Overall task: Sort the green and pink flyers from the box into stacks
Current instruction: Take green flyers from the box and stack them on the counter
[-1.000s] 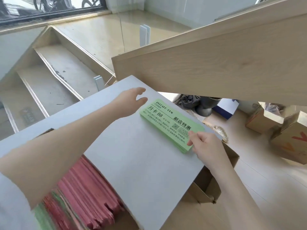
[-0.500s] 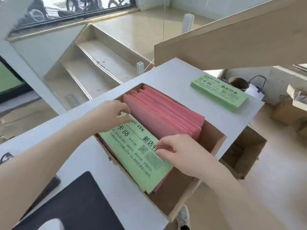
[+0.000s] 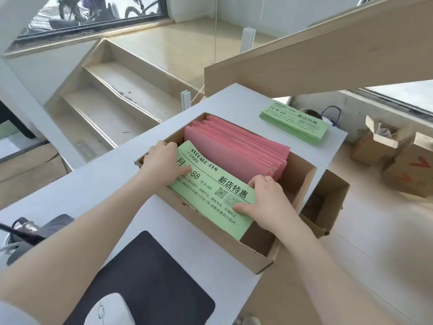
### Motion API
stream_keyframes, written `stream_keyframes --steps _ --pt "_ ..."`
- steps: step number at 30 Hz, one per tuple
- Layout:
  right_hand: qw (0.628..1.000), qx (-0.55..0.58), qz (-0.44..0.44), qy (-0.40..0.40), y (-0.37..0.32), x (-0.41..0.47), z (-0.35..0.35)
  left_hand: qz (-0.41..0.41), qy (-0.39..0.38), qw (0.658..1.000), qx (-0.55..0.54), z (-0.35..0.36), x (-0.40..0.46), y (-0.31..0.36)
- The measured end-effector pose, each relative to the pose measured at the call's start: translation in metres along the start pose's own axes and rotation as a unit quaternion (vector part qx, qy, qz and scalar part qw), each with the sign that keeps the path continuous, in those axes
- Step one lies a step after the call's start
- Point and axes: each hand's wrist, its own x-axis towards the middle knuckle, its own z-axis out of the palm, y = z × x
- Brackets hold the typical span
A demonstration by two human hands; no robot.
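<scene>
Hands grip the green flyers inside the box, my left hand and right hand pinching their 2 ends; next I should lift them to the green stack on the counter.

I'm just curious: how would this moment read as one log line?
both hands on green flyer in box | pink flyers behind | green stack on table
</scene>
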Motion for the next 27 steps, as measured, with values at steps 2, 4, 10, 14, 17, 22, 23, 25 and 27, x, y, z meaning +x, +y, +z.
stream_keyframes --steps 2,4,10,14,17,22,23,25,27 --pt "1.000 -0.010 0.010 0.006 -0.002 -0.002 -0.001 -0.001 0.017 0.996 -0.082 -0.003 -0.001 -0.003" --pt "0.999 -0.030 0.004 0.024 -0.004 -0.004 -0.002 0.001 0.014 0.981 -0.192 -0.007 -0.003 -0.006" --pt "0.902 0.431 -0.006 -0.005 0.001 -0.017 -0.010 0.055 -0.052 0.924 -0.374 -0.020 -0.011 -0.016" --pt "0.758 0.650 -0.040 -0.017 0.018 -0.021 -0.023 0.133 -0.095 0.811 -0.562 -0.033 -0.019 -0.013" --pt "0.714 0.693 -0.058 0.086 0.031 -0.015 -0.031 0.187 -0.107 0.758 -0.615 -0.039 -0.021 0.004" --pt "0.692 0.717 -0.061 0.058 0.065 0.001 -0.051 0.250 -0.115 0.728 -0.628 -0.045 -0.011 0.050" --pt "0.706 0.703 -0.067 0.053 0.072 0.005 -0.057 0.257 -0.117 0.719 -0.636 -0.044 -0.006 0.058" --pt "0.746 0.657 -0.094 0.052 0.083 0.015 -0.070 0.278 -0.114 0.698 -0.650 -0.045 0.003 0.076" --pt "0.740 0.661 -0.117 0.041 0.096 0.032 -0.082 0.297 -0.120 0.693 -0.646 -0.047 0.013 0.096"
